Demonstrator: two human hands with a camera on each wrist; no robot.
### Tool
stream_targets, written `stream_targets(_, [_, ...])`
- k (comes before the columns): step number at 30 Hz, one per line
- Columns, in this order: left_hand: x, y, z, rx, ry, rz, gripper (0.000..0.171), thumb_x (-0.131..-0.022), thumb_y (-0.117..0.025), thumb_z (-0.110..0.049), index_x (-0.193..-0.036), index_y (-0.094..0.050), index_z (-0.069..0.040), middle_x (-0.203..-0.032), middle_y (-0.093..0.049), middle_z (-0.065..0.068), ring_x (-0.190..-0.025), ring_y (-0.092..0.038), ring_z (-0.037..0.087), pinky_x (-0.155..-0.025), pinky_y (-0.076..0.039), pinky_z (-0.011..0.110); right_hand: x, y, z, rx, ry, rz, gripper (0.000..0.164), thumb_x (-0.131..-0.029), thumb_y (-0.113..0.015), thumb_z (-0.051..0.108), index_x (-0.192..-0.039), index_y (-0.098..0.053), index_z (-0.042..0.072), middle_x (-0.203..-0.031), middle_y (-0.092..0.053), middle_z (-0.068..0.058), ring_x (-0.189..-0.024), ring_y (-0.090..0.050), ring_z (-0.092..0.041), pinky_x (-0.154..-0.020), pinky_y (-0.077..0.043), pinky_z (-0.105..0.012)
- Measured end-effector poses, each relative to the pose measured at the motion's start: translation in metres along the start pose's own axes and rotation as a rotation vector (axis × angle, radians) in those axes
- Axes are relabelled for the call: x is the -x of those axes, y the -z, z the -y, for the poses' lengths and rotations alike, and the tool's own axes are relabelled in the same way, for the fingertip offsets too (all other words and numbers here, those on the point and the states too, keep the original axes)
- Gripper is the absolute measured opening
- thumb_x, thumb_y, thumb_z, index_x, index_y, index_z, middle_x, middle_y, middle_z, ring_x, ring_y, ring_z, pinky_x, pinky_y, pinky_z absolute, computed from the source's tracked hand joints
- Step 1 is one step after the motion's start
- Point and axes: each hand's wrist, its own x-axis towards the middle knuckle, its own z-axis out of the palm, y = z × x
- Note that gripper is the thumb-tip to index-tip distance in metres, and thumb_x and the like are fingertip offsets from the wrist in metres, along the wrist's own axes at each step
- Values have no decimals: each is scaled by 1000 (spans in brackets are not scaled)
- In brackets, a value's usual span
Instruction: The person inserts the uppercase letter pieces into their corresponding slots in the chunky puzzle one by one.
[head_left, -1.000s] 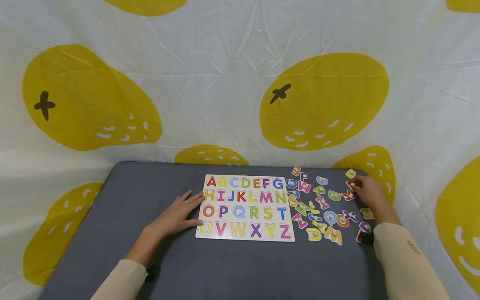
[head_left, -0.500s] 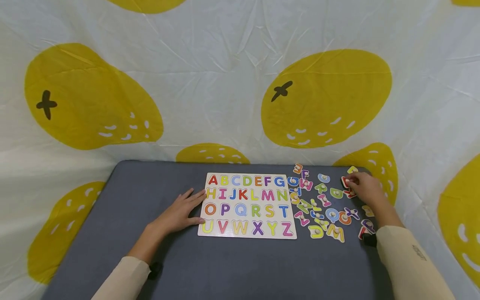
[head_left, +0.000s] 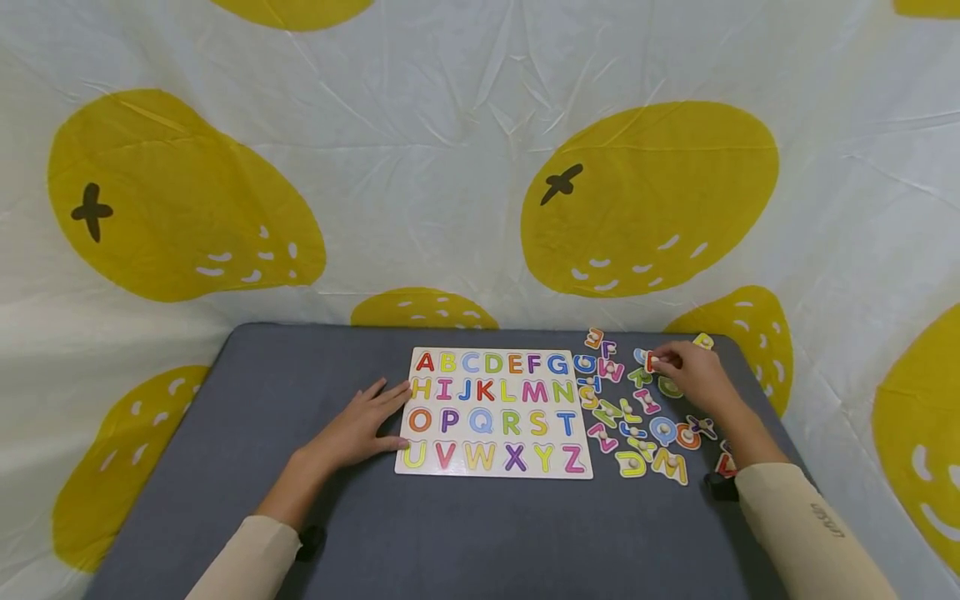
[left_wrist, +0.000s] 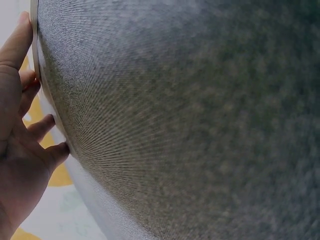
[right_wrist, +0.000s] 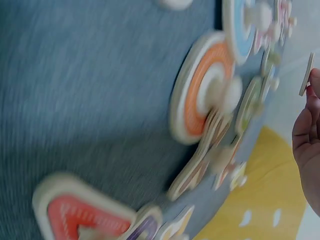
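Near grey fabric tabletop's [head_left: 487, 533] far edge, your right hand [head_left: 692, 368] is pinching a flat red wooden letter [head_left: 650, 362], presumably light, best rim-held. Your left hand [head_left: 354, 429] is lying outspread.

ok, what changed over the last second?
Right hand picked up a red letter piece from the far right and carried it left, toward the board. Left hand stayed at the board's left edge; board unmoved.
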Motion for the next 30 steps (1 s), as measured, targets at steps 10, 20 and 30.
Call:
stream_targets(10, [-1, -1, 1, 6, 9, 0, 93, -88, -78, -50, -162, -36, -13, -168, -34, 5, -157, -21, 45, -117, -22, 75, -6, -17, 40, -23, 51, 21, 22, -96, -75, 18, -111, -74, 1, -93, -70, -10, -77, -58, -21, -70, -50, -35])
stream_targets(20, [1, -1, 0, 7, 5, -8, 93, -88, -79, -49, -161, -36, -11, -168, -36, 7, -156, -23, 47, -116, -22, 76, -10, -37, 87, -43, 162, 15, 17, -95, -76, 16, -106, -77, 3, -89, -70, -5, -76, -59, -16, -71, -51, -34])
stream_targets(30, [1, -1, 0, 5, 0, -17, 93, -88, -79, -48, -161, -36, -11, -168, -36, 7, -155, -23, 47, -116, -22, 76, -25, -62, 147, -115, 227, 72, 11, -95, -76, 18, -99, -77, 9, -88, -69, -1, -77, -59, -14, -72, -52, -32])
